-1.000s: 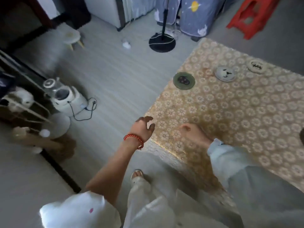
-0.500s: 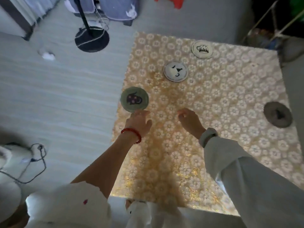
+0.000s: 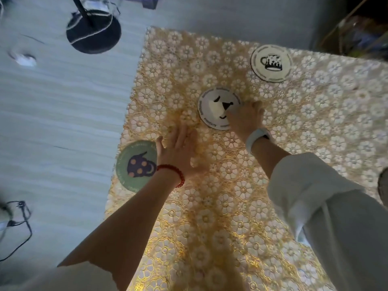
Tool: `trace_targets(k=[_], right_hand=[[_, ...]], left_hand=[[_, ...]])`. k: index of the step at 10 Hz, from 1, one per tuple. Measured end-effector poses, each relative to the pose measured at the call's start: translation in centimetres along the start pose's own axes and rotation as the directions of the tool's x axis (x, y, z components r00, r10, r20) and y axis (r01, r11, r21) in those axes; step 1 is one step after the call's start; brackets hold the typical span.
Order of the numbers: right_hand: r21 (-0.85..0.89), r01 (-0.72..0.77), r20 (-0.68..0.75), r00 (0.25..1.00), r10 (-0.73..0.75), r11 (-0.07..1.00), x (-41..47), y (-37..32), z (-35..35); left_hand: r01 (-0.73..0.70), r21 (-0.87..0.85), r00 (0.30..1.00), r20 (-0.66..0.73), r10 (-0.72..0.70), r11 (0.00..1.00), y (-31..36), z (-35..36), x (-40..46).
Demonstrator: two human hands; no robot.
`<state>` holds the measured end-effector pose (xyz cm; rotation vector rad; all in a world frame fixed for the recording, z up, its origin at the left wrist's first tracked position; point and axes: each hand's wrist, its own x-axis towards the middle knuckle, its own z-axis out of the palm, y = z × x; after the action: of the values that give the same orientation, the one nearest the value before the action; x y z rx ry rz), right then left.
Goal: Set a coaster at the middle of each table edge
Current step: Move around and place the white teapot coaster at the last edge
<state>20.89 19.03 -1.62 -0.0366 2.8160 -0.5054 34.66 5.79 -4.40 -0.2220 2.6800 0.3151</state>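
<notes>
A table under a gold flower-lace cloth (image 3: 231, 206) fills the view. At the table's left edge lies a green coaster (image 3: 134, 164) with a spotted mug print. My left hand (image 3: 178, 152) rests flat on the cloth, its thumb side against that coaster's right rim, holding nothing. A white coaster with a face print (image 3: 216, 106) lies toward the middle. The fingers of my right hand (image 3: 245, 118) are curled over its lower right rim. Near the far edge sits a cream coaster with a beer-mug print (image 3: 270, 63). A dark coaster (image 3: 383, 183) is cut off at the right.
On the grey floor left of the table stand a black round stand base (image 3: 93, 31) with a pole, a small white object (image 3: 23, 58) and a black cable (image 3: 21, 223). Dark clutter with thin rods (image 3: 357, 32) sits beyond the far right corner.
Both hands have moved forward over the cloth. My right hand reached the white face coaster and closed on its rim. My left hand went flat beside the green coaster.
</notes>
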Motion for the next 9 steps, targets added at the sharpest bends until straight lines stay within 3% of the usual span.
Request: trace_targets(k=[1, 2, 3, 4, 5, 6, 7, 9], right_hand=[[-0.032, -0.023, 0.055, 0.998, 0.024, 0.999, 1.1, 0.0, 0.2], [0.185, -0.037, 0.051, 0.998, 0.028, 0.982, 0.9, -0.2, -0.1], [0.435, 0.076, -0.094, 0.995, -0.039, 0.897, -0.7, 0.2, -0.7], [0.544, 0.116, -0.137, 0.989, -0.048, 0.831, -1.9, 1.2, -1.4], [0.564, 0.135, -0.104, 0.99, -0.091, 0.814, -4.3, 3.1, -2.9], [0.602, 0.107, -0.046, 0.994, -0.099, 0.792, -8.9, 5.7, -4.4], [0.612, 0.044, 0.039, 0.996, -0.086, 0.79, -13.9, 8.0, -4.9], [0.448, -0.036, 0.188, 0.981, -0.055, 0.893, -25.2, 14.0, -4.4]], left_hand=[[-0.017, 0.016, 1.0, -0.021, 0.017, 1.0, 0.0, 0.3, 0.1], [-0.001, 0.024, 0.999, -0.038, 0.002, 1.0, -0.2, 0.4, 0.0], [-0.005, 0.042, 1.0, -0.025, 0.006, 0.999, 0.0, 0.2, 0.1], [-0.001, 0.06, 1.0, -0.009, 0.001, 0.998, 0.2, -0.2, -0.1], [0.045, 0.079, 0.998, -0.056, -0.041, 0.996, 1.6, -0.6, -1.6], [0.044, -0.045, 0.991, -0.126, -0.05, 0.998, 2.9, 0.5, -6.3], [0.038, -0.125, 0.993, -0.104, -0.051, 0.992, 3.5, 2.0, -11.1], [-0.027, -0.207, 0.993, -0.118, 0.003, 0.978, 6.0, 6.4, -21.2]])
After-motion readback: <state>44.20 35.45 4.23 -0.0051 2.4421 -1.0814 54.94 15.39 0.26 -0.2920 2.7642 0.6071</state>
